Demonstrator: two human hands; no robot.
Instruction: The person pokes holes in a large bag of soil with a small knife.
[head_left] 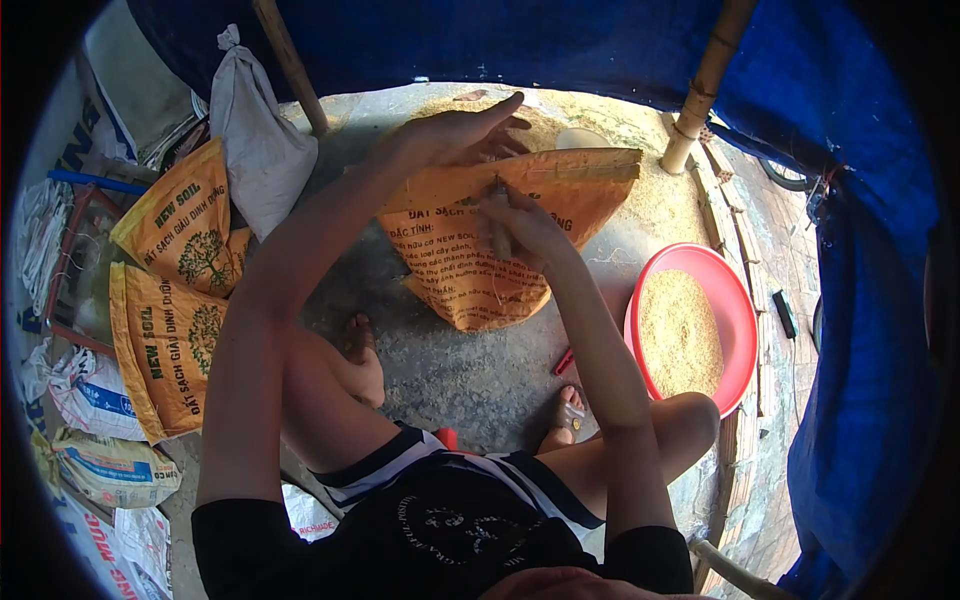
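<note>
An orange printed bag (470, 270) stands on the floor in front of me, its wide top edge level with my hands. My left hand (465, 135) is over the bag's upper left edge, fingers spread and thumb raised, with nothing seen in it. My right hand (525, 228) is in front of the bag's printed face, its fingers closed round a small pale handle-like object (500, 238). A dark tip shows above that hand. What the tip touches is too small to tell.
A pink basin (748, 340) of yellow grain (680, 335) stands at the right. More orange bags (165, 340) and a tied white sack (250, 140) lie at the left. Bamboo poles (705, 85) and blue tarp (480, 45) are ahead. Grain is scattered on the floor.
</note>
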